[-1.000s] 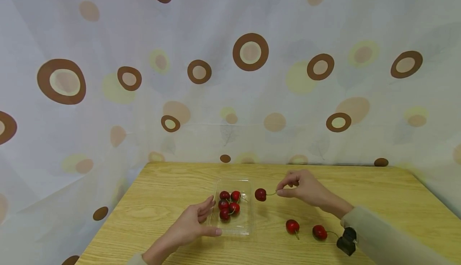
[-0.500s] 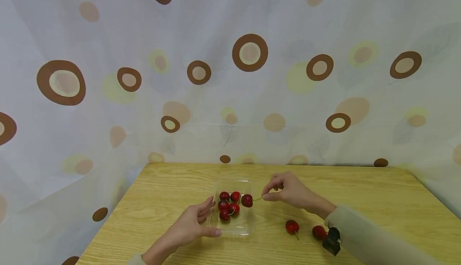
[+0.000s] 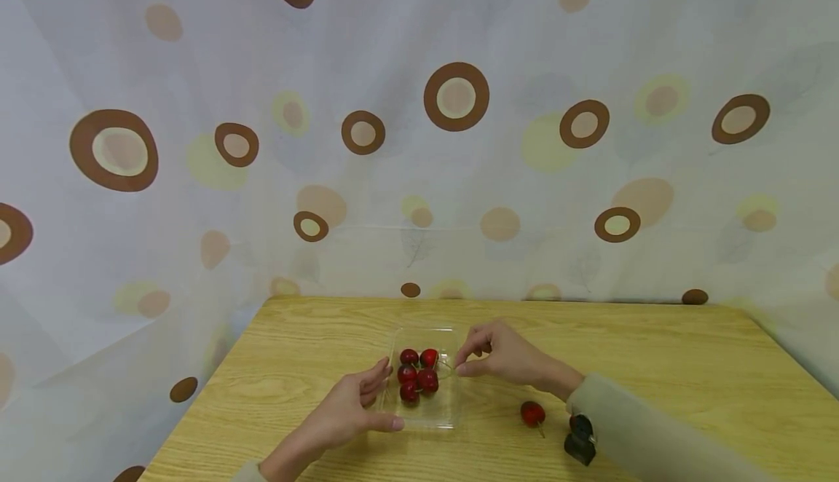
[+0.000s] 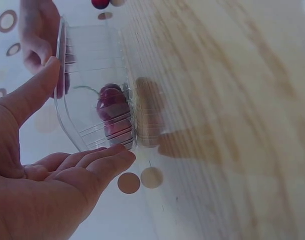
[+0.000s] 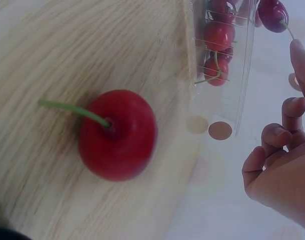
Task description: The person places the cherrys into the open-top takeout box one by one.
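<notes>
My right hand pinches a dark red cherry by its stem, over the clear plastic container. In the right wrist view the held cherry hangs above the container's rim. Several red cherries lie inside, grouped toward its left side. My left hand rests at the container's left side, thumb near the front corner and fingers along the wall. From the left wrist, the thumb lies by the rim and the extended fingertips touch the lower wall.
One loose cherry lies on the wooden table, right of the container. Another cherry is mostly hidden behind the black wrist camera. A patterned curtain hangs along the table's back and left.
My right hand has moved left, carrying the cherry by its stem from beside the container to over the cherries inside. The left hand and container have stayed in place.
</notes>
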The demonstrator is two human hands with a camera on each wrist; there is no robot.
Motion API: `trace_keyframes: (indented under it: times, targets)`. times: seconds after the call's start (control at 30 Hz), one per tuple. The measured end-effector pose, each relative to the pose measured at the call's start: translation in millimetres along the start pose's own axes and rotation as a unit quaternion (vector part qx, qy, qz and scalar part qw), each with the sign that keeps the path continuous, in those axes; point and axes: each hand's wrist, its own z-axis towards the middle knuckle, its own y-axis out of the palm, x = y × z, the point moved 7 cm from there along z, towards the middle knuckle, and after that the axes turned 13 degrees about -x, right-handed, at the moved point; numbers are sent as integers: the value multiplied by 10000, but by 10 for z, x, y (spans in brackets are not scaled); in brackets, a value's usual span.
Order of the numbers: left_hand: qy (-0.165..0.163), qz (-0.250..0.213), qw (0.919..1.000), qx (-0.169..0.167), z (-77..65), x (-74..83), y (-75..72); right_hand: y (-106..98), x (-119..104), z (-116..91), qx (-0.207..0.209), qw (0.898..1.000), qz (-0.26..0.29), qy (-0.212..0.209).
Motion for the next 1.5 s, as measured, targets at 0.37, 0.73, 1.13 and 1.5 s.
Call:
trace_keyframes:
  times: [0.37, 0.73, 1.13, 1.5]
  targets:
    - [103, -76, 9999, -60, 7, 19, 27, 133, -6, 112, -484, 9983, 112, -298]
    - [65, -43, 10000, -36, 15, 18, 29, 69, 82, 112, -318, 9983, -483, -79]
    - [98, -7, 9999, -33, 9, 19, 34, -233, 120, -214, 244, 9962, -728, 414]
    - [56, -1, 10000, -28, -10, 11, 30, -458, 253, -669, 422, 9950, -577, 705]
